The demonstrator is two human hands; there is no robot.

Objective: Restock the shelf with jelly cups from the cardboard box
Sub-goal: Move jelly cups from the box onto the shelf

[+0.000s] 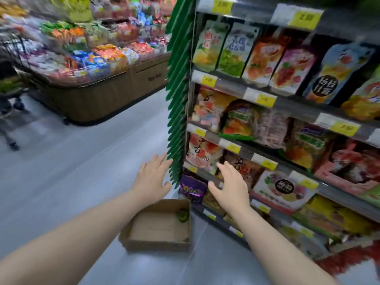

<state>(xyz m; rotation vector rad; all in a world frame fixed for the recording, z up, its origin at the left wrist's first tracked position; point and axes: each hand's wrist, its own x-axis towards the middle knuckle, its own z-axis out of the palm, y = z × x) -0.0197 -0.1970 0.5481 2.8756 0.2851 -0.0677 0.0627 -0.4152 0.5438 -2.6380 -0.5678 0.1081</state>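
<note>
A smooth grey floor [82, 171] carries pale patches of glare. Across the aisle stands a wood-panelled display island [102, 97] heaped with bright snack packets [98, 56] (all blurred). A dark wheeled cart [9, 108] sits far left.

The brown cardboard box [158, 246] stood on the grey floor [82, 161], left of the metal shelf [232, 87]; green jelly cups [182, 215] lay in its far right corner.

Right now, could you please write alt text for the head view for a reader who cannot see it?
A person's left hand and right hand reach forward, open and empty, above a cardboard box on the floor that holds a small green item in its far corner. Beside the box stands a shelf packed with colourful snack bags.
</note>
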